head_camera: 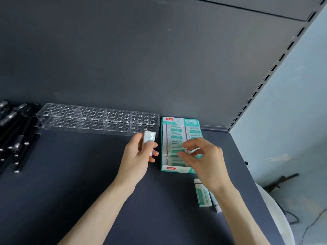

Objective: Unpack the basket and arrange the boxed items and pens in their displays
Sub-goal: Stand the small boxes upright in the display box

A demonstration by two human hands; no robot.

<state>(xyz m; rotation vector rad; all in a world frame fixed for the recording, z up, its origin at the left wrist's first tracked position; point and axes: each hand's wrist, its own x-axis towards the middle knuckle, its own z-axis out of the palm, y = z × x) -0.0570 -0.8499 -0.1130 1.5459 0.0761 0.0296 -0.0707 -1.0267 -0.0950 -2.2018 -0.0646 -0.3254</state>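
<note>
A teal and white display carton [177,121] stands on the dark shelf [70,183], with several small boxed erasers in two rows. My left hand [138,160] holds one small white boxed eraser [148,138] upright, just left of the carton. My right hand [201,158] hovers over the carton's near right part with fingers curled, pinching a boxed eraser [194,152] there. Two more boxed erasers [202,193] lie on the shelf in front of the carton, partly under my right forearm. A clear acrylic pen rack [99,119] with many round holes stands empty at the back.
Several black pens [16,135] lie in a pile at the shelf's left edge. The grey back panel rises behind the rack. A slotted upright [265,78] marks the shelf's right end. A white round object [279,218] sits beyond the right edge.
</note>
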